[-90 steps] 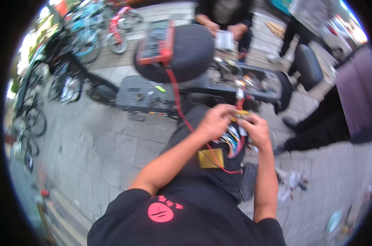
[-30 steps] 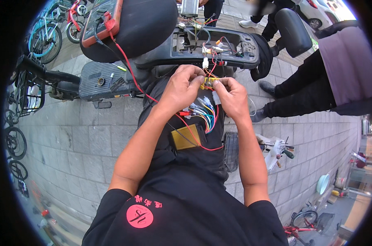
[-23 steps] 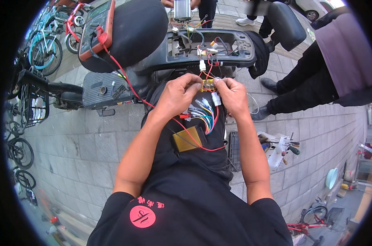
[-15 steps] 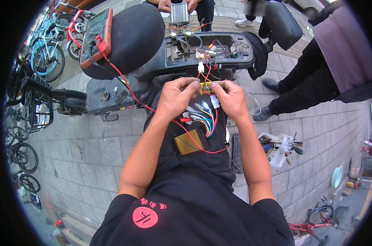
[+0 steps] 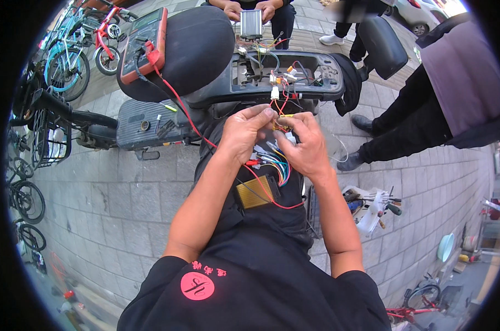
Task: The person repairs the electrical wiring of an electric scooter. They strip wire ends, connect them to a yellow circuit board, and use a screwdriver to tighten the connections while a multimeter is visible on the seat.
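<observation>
My left hand (image 5: 245, 132) and my right hand (image 5: 303, 144) meet over my lap at a small yellow connector block (image 5: 286, 116). The left thumb and fingertips are pinched together at its left end. My right thumb and forefinger close around its other side, and the fingers cover most of it. Red wires (image 5: 283, 106) run from there up to a white plug (image 5: 275, 92). Below the hands, a fan of coloured wires (image 5: 283, 170) with clear-sleeved ends leads to a gold ribbed controller box (image 5: 254, 193) on my lap.
A red-cased multimeter (image 5: 145, 44) leans on the black scooter seat (image 5: 200, 49); its red lead (image 5: 192, 128) crosses my left forearm. Ahead is the open scooter frame (image 5: 330, 74). Another person's hands hold a silver finned box (image 5: 251, 25). Tools (image 5: 379, 207) lie at right.
The yellow block has turned and is more covered by my fingers. My right forefinger and thumb have shifted on it. The whole view has moved slightly.
</observation>
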Demonstrator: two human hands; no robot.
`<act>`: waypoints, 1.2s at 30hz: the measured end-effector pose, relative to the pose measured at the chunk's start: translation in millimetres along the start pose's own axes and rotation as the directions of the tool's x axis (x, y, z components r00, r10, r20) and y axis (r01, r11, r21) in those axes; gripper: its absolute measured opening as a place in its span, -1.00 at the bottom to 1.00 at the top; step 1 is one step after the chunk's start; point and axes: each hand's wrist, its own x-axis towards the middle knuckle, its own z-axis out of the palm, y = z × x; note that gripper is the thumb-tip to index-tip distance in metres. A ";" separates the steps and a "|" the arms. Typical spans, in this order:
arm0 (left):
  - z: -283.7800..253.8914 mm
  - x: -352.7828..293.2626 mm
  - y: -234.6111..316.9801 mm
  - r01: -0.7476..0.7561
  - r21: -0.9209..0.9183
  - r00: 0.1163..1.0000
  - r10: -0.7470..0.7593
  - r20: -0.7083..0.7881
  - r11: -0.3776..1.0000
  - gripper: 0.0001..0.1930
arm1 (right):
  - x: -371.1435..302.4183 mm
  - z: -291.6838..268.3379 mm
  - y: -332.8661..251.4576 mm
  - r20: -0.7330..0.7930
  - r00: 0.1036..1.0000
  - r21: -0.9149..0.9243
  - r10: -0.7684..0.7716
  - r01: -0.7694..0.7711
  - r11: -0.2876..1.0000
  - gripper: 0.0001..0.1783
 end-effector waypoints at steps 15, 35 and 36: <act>7.3 -1.8 -13.2 -0.151 0.068 0.986 0.146 0.079 0.986 -0.75 | 24.5 -3.9 8.9 0.292 0.936 -0.016 0.198 -0.203 0.979 -0.83; 10.4 -4.0 -7.0 -0.117 0.094 0.992 0.111 0.061 0.989 -0.72 | 17.3 -2.1 7.6 0.229 0.964 -0.062 0.134 -0.123 0.990 -0.79; 9.4 -1.0 -7.5 -0.132 0.125 0.990 0.124 0.069 0.983 -0.71 | 22.9 -6.3 7.6 0.259 0.957 -0.108 0.129 -0.104 0.989 -0.73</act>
